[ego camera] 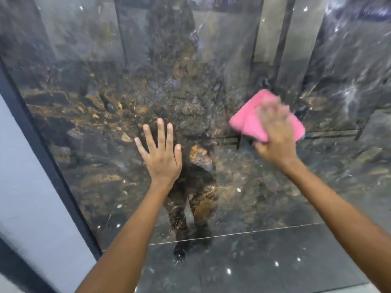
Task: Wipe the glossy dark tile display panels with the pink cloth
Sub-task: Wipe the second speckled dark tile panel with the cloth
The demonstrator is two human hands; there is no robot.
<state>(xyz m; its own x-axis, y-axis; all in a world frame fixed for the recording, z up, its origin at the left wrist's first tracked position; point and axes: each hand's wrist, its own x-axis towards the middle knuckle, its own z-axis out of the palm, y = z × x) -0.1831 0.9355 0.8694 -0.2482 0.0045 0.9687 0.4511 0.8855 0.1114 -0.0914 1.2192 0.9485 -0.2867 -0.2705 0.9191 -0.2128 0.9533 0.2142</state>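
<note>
Up close: big shiny dark tile panel (105, 115) with gold and brown marks fills view. Left hand (161, 154) flat on panel, fingers straight and spread, holding nothing. Right hand (275, 136) blurry, grip clamped on pink cloth (247, 121), pressing it on panel, right of left hand. Dark frame edge (42, 149) runs down left side. Shiny dark floor (254, 261) below.

Dark frame (42, 144) — grey wall (25, 197)
</note>
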